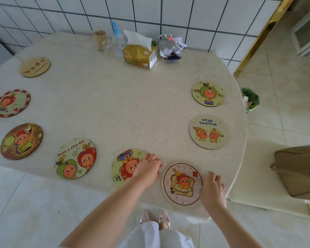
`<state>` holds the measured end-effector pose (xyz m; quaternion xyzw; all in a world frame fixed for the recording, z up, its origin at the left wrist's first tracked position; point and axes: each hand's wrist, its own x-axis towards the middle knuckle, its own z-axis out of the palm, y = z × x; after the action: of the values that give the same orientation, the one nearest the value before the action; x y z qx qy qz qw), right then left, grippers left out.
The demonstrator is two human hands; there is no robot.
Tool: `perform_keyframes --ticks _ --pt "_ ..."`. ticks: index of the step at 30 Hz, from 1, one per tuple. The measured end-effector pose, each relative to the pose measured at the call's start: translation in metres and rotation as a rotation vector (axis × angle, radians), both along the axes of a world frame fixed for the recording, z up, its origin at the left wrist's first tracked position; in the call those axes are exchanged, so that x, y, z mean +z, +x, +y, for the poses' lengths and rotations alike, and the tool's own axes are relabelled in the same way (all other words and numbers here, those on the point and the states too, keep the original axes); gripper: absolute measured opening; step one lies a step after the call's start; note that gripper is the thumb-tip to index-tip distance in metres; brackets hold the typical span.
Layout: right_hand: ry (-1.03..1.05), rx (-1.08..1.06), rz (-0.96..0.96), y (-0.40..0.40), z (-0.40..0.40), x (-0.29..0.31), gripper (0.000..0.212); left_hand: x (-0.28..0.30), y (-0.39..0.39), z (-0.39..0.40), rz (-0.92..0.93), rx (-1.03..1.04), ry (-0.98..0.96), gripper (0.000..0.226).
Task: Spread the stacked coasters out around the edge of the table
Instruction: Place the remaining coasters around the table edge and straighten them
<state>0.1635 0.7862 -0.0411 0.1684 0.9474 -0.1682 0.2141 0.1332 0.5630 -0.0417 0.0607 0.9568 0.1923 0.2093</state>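
Several round cartoon coasters lie spread along the rim of the pale round table (125, 108). My left hand (148, 170) rests palm down on a yellow-green coaster (123, 167) at the near edge. To its right lies a pink checked toast coaster (182, 183); my right hand (212, 191) touches its right rim, fingers curled. Two more coasters (208, 131), (208, 93) sit along the right side. On the left lie the "Have a nice day" coaster (75, 158), a brown one (21, 141), a red-rimmed one (11, 102) and a pale one (35, 67).
At the table's far side stand a paper cup (99, 39), a clear pump bottle (118, 42), a yellow tissue pack (140, 53) and crumpled wrappers (171, 46). A green-lined bin (250, 100) and a beige bag (297, 171) on a seat are to the right. Tiled wall behind.
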Motion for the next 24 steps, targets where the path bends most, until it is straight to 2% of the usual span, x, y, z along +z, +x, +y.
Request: perform_keyframes --ticks 7,11,17,21,24 --pt "-0.150 -0.011 0.074 -0.009 -0.048 0.004 0.045 0.003 -0.016 -0.052 0.049 -0.052 -0.133 0.055" --pt "-0.279 -0.014 0.061 -0.007 -0.096 0.000 0.035 0.003 -0.026 -0.079 0.052 -0.190 -0.132 0.069" --pt "-0.386 -0.337 -0.049 0.015 -0.175 -0.007 0.023 0.002 -0.039 -0.111 0.019 -0.389 -0.017 0.080" --pt "-0.404 -0.559 -0.012 0.034 -0.204 -0.009 0.023 -0.002 -0.044 -0.119 0.001 -0.410 0.045 0.086" --pt "-0.506 -0.780 -0.007 0.037 -0.216 -0.006 0.021 -0.006 -0.052 -0.121 0.027 -0.442 0.062 0.085"
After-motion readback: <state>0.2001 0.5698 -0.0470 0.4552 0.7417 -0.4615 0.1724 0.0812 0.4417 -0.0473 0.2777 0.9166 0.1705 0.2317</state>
